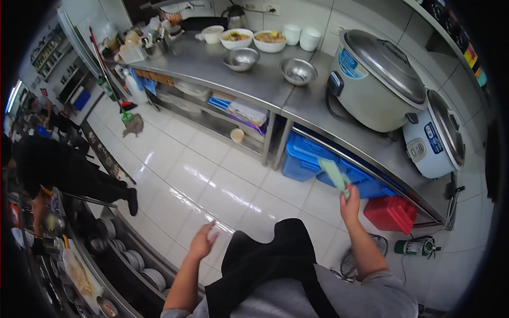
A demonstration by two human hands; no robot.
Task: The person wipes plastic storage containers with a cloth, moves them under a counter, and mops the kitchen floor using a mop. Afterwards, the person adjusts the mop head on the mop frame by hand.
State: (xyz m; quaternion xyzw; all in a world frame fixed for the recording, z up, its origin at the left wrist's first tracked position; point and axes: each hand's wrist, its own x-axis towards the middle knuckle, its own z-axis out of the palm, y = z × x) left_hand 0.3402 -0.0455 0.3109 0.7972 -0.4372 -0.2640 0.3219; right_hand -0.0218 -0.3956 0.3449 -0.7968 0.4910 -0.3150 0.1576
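Observation:
My right hand (349, 203) is closed around the handle of a pale green flat paddle (333, 173), its broad blade pointing up and away from me. Behind the blade, under the counter, are blue lidded bins (303, 153). My left hand (203, 240) hangs over the tiled floor with its fingers apart and nothing in it. A large rice cooker (366, 87) with a metal lid stands on the steel counter (297, 103) at the right. Beside it is a smaller white rice cooker (432, 140). Two metal bowls (241, 59) sit on the counter.
Two bowls of food (270, 41) and stacked white bowls (309, 38) line the wall. A red bin (389, 213) and a green cylinder (418, 247) are on the floor at right. A mop (132, 125) stands back left; a person in black (63, 167) works at the left counter.

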